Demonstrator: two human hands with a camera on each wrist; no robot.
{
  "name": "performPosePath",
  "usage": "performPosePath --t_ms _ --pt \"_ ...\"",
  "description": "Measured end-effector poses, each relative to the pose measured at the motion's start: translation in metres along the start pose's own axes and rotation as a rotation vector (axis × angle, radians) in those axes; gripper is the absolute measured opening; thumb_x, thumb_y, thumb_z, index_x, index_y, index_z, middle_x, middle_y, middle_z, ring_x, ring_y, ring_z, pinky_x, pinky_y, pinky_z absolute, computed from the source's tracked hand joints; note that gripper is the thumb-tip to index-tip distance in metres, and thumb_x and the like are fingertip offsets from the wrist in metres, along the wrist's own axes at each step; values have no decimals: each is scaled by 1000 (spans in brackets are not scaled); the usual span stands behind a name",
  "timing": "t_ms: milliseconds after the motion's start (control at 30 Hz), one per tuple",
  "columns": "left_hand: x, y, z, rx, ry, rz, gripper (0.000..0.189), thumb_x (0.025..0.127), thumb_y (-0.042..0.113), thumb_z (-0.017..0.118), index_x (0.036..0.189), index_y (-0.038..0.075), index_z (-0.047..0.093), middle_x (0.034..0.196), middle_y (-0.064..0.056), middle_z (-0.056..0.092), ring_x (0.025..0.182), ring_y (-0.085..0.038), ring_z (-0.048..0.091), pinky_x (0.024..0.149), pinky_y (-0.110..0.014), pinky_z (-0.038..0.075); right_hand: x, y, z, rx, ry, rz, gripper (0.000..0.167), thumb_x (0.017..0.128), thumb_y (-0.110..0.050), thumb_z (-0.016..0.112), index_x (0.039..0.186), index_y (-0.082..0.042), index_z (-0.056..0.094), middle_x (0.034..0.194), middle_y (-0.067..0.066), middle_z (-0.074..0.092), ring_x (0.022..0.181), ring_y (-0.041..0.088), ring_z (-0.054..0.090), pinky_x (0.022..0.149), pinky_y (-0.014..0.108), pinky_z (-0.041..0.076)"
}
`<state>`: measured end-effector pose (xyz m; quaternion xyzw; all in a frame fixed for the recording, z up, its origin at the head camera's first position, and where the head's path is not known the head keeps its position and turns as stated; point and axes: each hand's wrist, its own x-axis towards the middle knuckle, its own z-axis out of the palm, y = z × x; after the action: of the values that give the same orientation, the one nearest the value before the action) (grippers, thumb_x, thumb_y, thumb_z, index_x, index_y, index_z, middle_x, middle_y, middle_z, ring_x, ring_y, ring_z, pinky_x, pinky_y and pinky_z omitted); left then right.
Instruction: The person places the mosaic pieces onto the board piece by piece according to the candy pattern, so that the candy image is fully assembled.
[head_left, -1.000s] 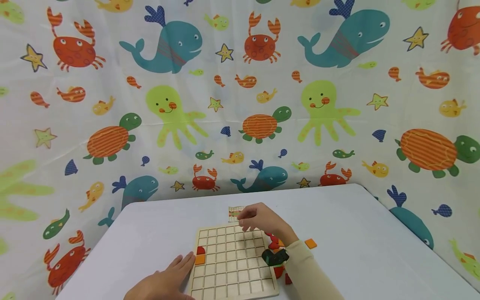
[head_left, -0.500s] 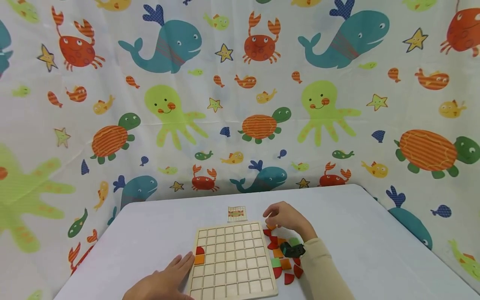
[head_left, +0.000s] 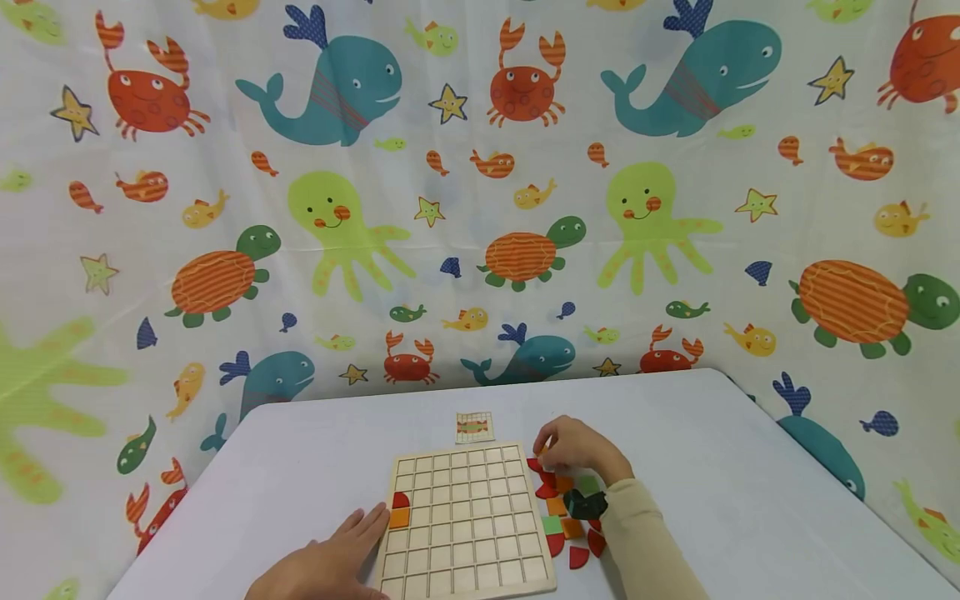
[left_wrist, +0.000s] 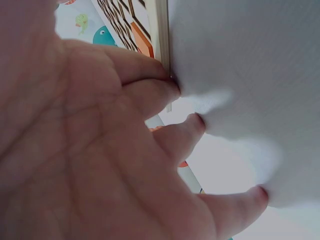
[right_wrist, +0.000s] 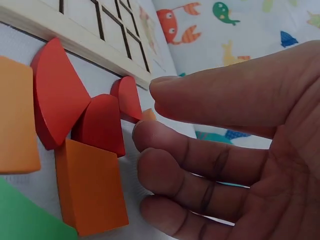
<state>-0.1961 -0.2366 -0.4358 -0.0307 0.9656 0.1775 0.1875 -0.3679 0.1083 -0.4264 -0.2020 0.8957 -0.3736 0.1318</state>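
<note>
A wooden grid board [head_left: 463,533] lies on the table, with a red quarter-round block [head_left: 401,500] and an orange square block [head_left: 400,518] in cells at its left side. My left hand [head_left: 326,554] rests on the table with fingers spread, fingertips at the board's left edge; in the left wrist view the palm [left_wrist: 95,135] fills much of the frame. My right hand [head_left: 581,448], beyond the board's far right corner, pinches a small orange block [right_wrist: 149,115] between thumb and index finger. Most of that block is hidden behind the fingertips.
Loose blocks lie along the board's right side: red quarter-rounds [head_left: 578,557], orange squares [head_left: 572,528] and a green one [head_left: 552,525]. A small pattern card [head_left: 474,428] lies behind the board. A sea-animal curtain [head_left: 450,250] hangs behind the table.
My right hand has moved right from over the board's far edge to the far end of the loose blocks, then lowered onto the orange block there. My left hand stays put.
</note>
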Motion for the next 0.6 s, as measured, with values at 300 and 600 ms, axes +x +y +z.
performPosePath --t_ms 300,600 --pt "10 4 3 -15 21 -18 127 57 61 98 164 15 46 168 -12 42 157 -45 24 111 -85 22 11 5 5 -84 24 14 7 89 -5 83 90 -8 77 85 5 63 75 21 59 69 32 57" --pt "25 8 8 7 20 -24 124 62 61 96 163 12 46 167 -15 43 157 -47 25 110 -86 21 22 12 9 -125 22 14 18 86 -2 84 89 -10 67 86 7 60 74 21 57 65 32 51"
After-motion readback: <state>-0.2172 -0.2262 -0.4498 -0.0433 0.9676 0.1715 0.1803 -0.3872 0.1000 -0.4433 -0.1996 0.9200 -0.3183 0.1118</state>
